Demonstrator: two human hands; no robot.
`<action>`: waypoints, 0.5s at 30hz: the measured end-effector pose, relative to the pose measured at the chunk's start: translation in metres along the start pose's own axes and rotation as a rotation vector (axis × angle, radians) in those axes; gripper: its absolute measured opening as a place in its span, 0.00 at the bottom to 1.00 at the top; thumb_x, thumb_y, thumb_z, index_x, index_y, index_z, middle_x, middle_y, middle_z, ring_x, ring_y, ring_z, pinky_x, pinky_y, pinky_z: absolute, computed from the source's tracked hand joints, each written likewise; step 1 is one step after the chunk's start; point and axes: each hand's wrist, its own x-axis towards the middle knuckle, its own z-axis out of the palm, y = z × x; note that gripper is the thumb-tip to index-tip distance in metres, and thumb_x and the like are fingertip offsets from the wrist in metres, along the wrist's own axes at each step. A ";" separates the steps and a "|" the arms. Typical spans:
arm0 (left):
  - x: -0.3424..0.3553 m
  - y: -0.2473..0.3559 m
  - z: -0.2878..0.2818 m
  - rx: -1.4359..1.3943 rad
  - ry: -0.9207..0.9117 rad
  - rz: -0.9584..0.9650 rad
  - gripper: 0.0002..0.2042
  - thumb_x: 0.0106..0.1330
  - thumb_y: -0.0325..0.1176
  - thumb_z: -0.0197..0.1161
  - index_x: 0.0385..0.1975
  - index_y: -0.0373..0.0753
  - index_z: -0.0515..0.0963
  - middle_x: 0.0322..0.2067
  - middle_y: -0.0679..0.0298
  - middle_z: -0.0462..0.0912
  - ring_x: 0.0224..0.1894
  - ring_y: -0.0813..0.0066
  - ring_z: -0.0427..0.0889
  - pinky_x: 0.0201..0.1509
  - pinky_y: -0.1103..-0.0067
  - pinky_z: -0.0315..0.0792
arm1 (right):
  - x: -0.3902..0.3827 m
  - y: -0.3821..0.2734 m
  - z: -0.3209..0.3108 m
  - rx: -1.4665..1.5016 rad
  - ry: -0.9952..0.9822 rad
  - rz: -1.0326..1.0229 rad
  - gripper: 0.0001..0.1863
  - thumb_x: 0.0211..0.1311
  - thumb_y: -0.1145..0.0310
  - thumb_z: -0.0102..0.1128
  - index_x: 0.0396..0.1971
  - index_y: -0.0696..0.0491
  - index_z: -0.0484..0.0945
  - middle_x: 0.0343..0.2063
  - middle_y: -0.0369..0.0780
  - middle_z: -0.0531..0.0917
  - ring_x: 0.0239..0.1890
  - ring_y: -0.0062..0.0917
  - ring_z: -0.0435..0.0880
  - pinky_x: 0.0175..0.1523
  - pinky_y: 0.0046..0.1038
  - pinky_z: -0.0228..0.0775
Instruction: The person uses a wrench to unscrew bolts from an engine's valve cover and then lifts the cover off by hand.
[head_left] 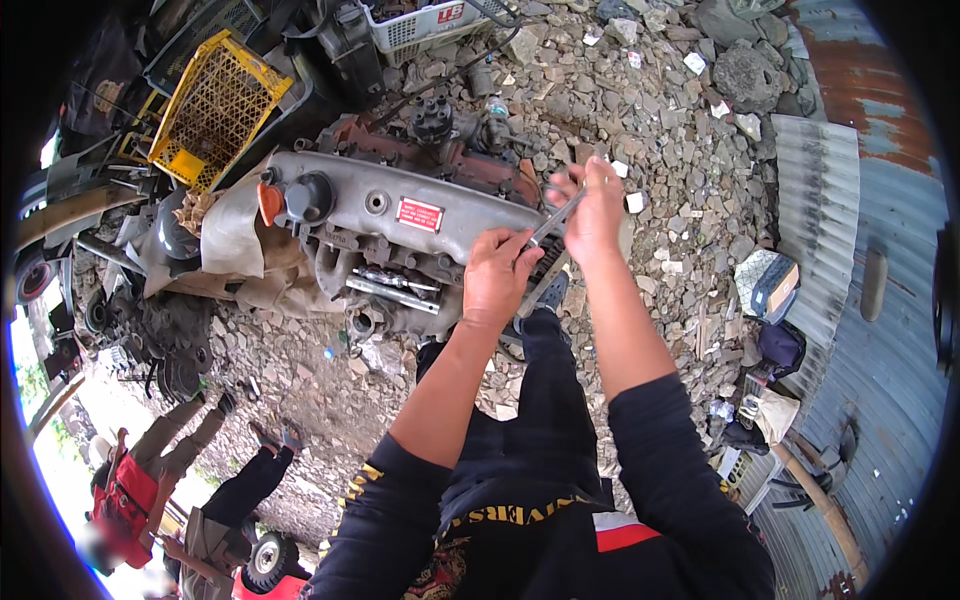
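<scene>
A slim silver tool, which looks like a wrench (558, 217), slants over the right end of an engine (340, 200) with a grey valve cover. My left hand (495, 272) closes on its lower end, fingers and thumb pressed together beside the cover. Around the upper end, my right hand (595, 212) is closed, partly hiding it. Whether the lower end sits on a fastener is hidden. A red label (420, 214), a black cap (309, 197) and an orange piece (270, 204) show on the engine. Several metal hand tools (395, 290) lie along its near side.
Loose gravel (680, 230) covers the ground. Yellow (215, 110) and white (430, 28) crates stand beyond the engine. Corrugated metal sheets (880, 350) and bags (780, 345) are at right. Two people (150, 480) stand at lower left near a wheel (270, 562).
</scene>
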 end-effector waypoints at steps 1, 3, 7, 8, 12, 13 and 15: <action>0.002 -0.001 -0.001 0.008 0.009 -0.002 0.16 0.59 0.38 0.70 0.44 0.39 0.83 0.37 0.57 0.78 0.38 0.60 0.79 0.42 0.71 0.74 | -0.001 -0.003 0.007 0.268 -0.114 0.219 0.16 0.73 0.55 0.45 0.51 0.51 0.66 0.26 0.36 0.75 0.25 0.23 0.75 0.32 0.30 0.71; 0.004 0.000 0.000 -0.025 -0.009 -0.034 0.16 0.58 0.37 0.69 0.44 0.38 0.83 0.37 0.56 0.78 0.39 0.59 0.78 0.44 0.69 0.73 | 0.009 0.000 0.020 0.213 0.005 0.249 0.14 0.74 0.53 0.41 0.38 0.49 0.66 0.18 0.32 0.67 0.13 0.16 0.59 0.16 0.22 0.51; 0.000 0.003 0.001 -0.062 0.022 -0.079 0.16 0.57 0.37 0.70 0.44 0.37 0.82 0.37 0.56 0.78 0.39 0.58 0.77 0.44 0.69 0.73 | 0.010 -0.002 0.032 0.065 0.103 0.261 0.15 0.74 0.53 0.42 0.33 0.49 0.66 0.15 0.30 0.64 0.09 0.14 0.52 0.12 0.22 0.42; 0.000 0.002 0.002 -0.065 0.026 -0.077 0.17 0.57 0.37 0.71 0.44 0.37 0.82 0.37 0.56 0.78 0.39 0.58 0.78 0.43 0.69 0.73 | 0.012 -0.002 0.032 0.047 0.094 0.260 0.15 0.74 0.54 0.43 0.33 0.49 0.66 0.15 0.30 0.64 0.09 0.14 0.53 0.12 0.22 0.43; 0.000 -0.002 0.004 -0.054 0.047 -0.072 0.19 0.55 0.39 0.72 0.45 0.37 0.82 0.38 0.57 0.79 0.38 0.60 0.79 0.42 0.70 0.74 | 0.013 0.005 0.051 -0.162 -0.110 0.239 0.15 0.73 0.54 0.47 0.35 0.51 0.67 0.14 0.30 0.64 0.08 0.13 0.56 0.11 0.21 0.46; -0.002 -0.004 0.003 -0.048 0.053 -0.077 0.20 0.55 0.40 0.72 0.45 0.37 0.82 0.38 0.57 0.79 0.38 0.61 0.79 0.41 0.71 0.74 | 0.013 0.009 0.057 -0.211 -0.178 0.246 0.15 0.72 0.54 0.48 0.35 0.52 0.68 0.14 0.30 0.65 0.08 0.13 0.57 0.10 0.21 0.46; -0.003 -0.008 -0.002 -0.082 0.029 -0.130 0.21 0.54 0.40 0.73 0.45 0.35 0.81 0.39 0.57 0.79 0.38 0.62 0.79 0.42 0.71 0.74 | 0.015 0.014 0.069 -0.315 -0.324 0.259 0.15 0.72 0.54 0.50 0.37 0.53 0.69 0.14 0.31 0.66 0.08 0.14 0.58 0.10 0.21 0.47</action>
